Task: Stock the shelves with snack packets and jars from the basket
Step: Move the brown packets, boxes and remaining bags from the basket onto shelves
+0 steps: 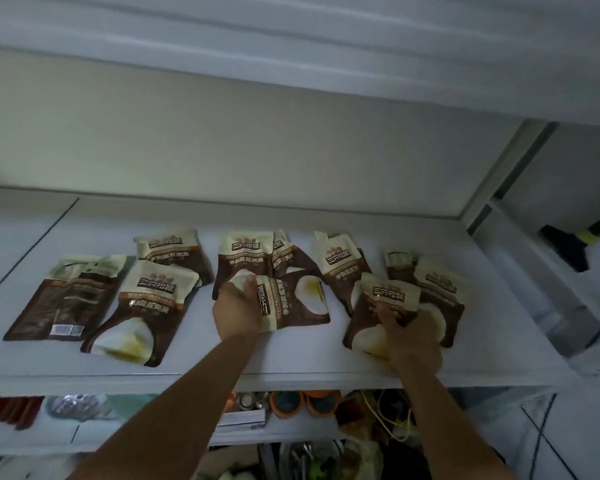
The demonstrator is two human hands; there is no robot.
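One sideways packet extends right from left grip.

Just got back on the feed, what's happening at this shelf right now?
A person is stocking a white shelf with brown-and-cream snack packets. The left hand grips a sideways packet in the middle, and the right hand holds a front packet at the right. Several more lie flat, the far-left packet back side up.
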